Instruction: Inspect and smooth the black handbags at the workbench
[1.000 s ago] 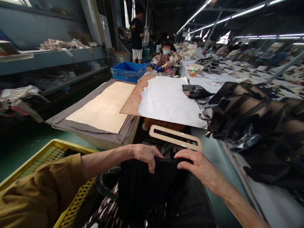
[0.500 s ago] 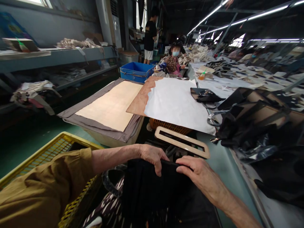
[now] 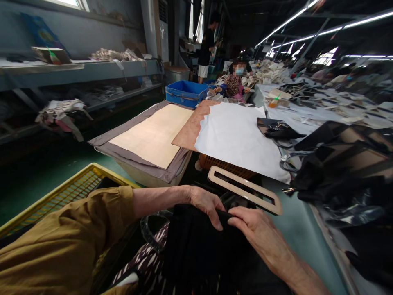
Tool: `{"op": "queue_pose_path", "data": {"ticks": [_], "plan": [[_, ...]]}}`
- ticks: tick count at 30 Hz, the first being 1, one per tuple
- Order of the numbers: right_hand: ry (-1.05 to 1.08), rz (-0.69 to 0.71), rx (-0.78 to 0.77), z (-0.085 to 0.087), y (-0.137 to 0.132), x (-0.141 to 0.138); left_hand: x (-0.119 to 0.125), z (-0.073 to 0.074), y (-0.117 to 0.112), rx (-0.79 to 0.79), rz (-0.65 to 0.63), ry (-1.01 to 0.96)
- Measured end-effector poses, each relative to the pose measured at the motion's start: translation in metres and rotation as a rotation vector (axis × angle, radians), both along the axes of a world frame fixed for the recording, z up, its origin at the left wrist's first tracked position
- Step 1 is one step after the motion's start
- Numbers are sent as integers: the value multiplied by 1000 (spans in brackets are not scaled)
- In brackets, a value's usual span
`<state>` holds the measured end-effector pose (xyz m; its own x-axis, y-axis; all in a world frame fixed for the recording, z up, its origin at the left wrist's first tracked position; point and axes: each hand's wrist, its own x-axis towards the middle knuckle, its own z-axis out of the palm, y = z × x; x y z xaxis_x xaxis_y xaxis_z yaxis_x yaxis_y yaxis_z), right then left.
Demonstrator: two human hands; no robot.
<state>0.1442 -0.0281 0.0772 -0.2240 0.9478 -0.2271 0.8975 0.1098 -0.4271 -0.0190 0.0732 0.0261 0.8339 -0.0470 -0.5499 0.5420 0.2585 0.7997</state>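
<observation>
A black fabric piece [image 3: 196, 250] lies across my lap at the bottom middle. My left hand [image 3: 205, 201] is closed over its top edge, fingers curled down the front. Touching it on the right, my right hand [image 3: 254, 226] also grips that top edge with fingers pressed together. Just beyond the hands lies a flat beige slotted template [image 3: 245, 189]. Past it, a white sheet [image 3: 236, 137] covers a brown board.
A yellow plastic crate [image 3: 61, 192] stands at my left. A grey-edged table with a tan panel [image 3: 153, 135] is ahead. Black bags and straps [image 3: 334, 168] pile on the right bench. A blue bin [image 3: 186, 92], a seated person and a standing person are farther back.
My hands slid closer together along the fabric's top edge and now touch. The view shifted, so the tables and template appear further right and lower.
</observation>
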Motion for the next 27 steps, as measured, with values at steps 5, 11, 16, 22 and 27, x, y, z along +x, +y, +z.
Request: {"op": "queue_pose_path", "data": {"ticks": [5, 11, 16, 22, 27], "plan": [[79, -96, -135, 4, 5, -3, -11, 14, 5, -39, -126, -38], [66, -146, -141, 4, 6, -4, -44, 35, -3, 328, 20, -87], [49, -146, -145, 5, 8, -6, -56, 41, -18, 612, 164, -88], [36, -121, -170, 4, 9, -7, -63, 42, -18, 590, 248, -107], [6, -140, -203, 4, 10, -7, -73, 33, -8, 355, 400, -64]]}}
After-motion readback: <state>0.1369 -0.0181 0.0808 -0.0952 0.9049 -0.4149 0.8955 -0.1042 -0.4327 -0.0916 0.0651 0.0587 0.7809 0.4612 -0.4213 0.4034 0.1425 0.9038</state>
